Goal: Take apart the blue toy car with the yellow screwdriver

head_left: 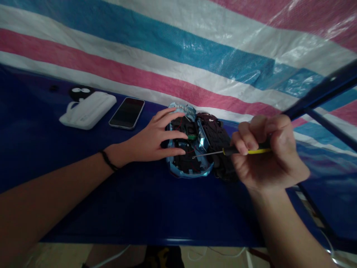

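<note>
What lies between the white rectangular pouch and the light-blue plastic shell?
In the head view, a dark rectangular phone with a pale rim lies there, then the left hand, spread over the shell.

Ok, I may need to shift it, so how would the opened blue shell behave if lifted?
The blue shell would probably feel stiff, since its rim looks like moulded plastic. Its insides seem fragile: thin red wires and a green part lie exposed. It looks unlikely to roll, resting open side up on the table.

One screwdriver (229,150), one phone (127,113)
</note>
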`<state>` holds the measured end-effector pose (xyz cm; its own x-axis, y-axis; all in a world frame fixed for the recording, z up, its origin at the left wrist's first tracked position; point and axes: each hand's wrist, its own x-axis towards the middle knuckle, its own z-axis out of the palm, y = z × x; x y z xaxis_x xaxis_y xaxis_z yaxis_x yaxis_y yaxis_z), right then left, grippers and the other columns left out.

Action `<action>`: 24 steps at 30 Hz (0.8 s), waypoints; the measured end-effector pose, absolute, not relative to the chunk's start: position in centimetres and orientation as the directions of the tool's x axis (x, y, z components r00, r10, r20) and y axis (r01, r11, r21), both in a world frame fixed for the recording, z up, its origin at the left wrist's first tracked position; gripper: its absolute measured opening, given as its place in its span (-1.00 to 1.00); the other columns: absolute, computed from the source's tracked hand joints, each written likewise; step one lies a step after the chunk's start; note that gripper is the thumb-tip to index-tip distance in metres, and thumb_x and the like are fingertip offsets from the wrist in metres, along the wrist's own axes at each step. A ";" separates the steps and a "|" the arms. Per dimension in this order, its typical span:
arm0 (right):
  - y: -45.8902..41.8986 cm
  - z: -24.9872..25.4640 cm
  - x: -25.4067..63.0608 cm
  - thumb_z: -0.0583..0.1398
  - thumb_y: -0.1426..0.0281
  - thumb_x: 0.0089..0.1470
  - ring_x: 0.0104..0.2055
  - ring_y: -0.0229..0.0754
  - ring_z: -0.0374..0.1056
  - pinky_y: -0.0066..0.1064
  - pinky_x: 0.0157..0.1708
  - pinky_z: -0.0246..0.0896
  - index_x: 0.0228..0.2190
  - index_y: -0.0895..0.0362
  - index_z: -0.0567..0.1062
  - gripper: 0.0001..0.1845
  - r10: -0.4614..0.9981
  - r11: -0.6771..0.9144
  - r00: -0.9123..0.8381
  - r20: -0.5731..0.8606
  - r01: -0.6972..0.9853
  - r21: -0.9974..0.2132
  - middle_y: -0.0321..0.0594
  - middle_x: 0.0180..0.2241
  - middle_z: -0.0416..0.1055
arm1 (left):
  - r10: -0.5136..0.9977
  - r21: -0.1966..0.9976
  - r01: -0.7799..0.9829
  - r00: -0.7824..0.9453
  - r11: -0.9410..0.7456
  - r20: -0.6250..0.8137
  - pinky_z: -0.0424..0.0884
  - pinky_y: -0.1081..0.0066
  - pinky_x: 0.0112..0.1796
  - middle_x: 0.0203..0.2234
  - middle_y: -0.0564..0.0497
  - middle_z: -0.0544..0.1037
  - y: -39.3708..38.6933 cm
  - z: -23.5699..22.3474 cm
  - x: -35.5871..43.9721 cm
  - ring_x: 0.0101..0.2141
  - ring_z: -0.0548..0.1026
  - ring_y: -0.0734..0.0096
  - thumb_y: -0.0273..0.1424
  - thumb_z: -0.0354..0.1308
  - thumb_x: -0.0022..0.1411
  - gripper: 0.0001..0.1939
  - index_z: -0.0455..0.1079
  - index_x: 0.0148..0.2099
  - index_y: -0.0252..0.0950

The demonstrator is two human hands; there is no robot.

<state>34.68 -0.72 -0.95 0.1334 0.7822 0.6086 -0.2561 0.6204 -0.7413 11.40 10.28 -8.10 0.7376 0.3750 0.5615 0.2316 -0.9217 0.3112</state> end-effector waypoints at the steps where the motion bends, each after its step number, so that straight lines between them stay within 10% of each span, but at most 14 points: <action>1: -0.7 -1.0 34.7 0.39 0.35 0.13 -0.53 -0.31 -0.06 -0.42 -0.62 -0.11 -0.42 0.08 0.51 -0.83 0.777 0.628 0.142 0.614 -0.250 -0.737 -0.36 -0.51 -0.05 | 0.344 0.307 0.193 0.740 -0.932 0.578 0.06 -0.16 0.42 0.39 -0.14 0.31 10.0 -7.9 11.5 0.44 0.10 -0.09 -0.09 0.32 0.40 -0.67 0.62 0.10 -0.10; 13: -0.8 -0.7 34.2 0.43 0.38 0.01 -0.53 -0.30 -0.12 -0.38 -0.61 -0.14 -0.41 0.06 0.57 -0.86 0.796 0.603 0.169 0.581 -0.294 -0.742 -0.35 -0.51 -0.05 | 0.204 0.335 -0.026 0.749 -0.942 0.630 0.40 0.22 0.05 -0.25 -0.04 0.65 8.2 -6.6 12.6 -0.11 0.48 0.25 -0.32 0.24 0.50 -0.82 0.62 -0.16 -0.23; 24: 0.7 -0.8 36.1 0.46 0.38 -0.05 -0.50 -0.32 -0.06 -0.46 -0.58 -0.03 -0.43 0.07 0.58 -0.83 0.806 0.590 0.273 0.525 -0.317 -0.742 -0.34 -0.50 0.04 | 0.442 0.359 0.266 0.644 -0.895 0.624 0.46 0.26 -0.12 -0.31 -0.04 0.61 12.4 -5.2 8.9 -0.23 0.52 0.29 -0.25 0.17 0.50 -0.74 0.58 -0.22 -0.24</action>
